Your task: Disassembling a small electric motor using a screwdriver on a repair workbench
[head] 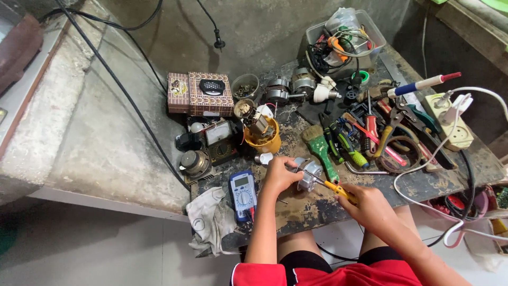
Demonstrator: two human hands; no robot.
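The left hand (278,177) clasps a round silver metal motor part (308,173) on the workbench (312,206). The right hand (368,206) grips a yellow-handled screwdriver (332,187), its shaft angled left and far into the part.

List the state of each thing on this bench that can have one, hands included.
Left hand: closed on the small metal motor, holding it on the bench.
Right hand: closed on the yellow-handled screwdriver, tip at the motor.
Multimeter: lying flat, untouched.
Green paintbrush: lying flat.
White rag: crumpled at the bench edge.
Clear plastic tub: open, full of wires.
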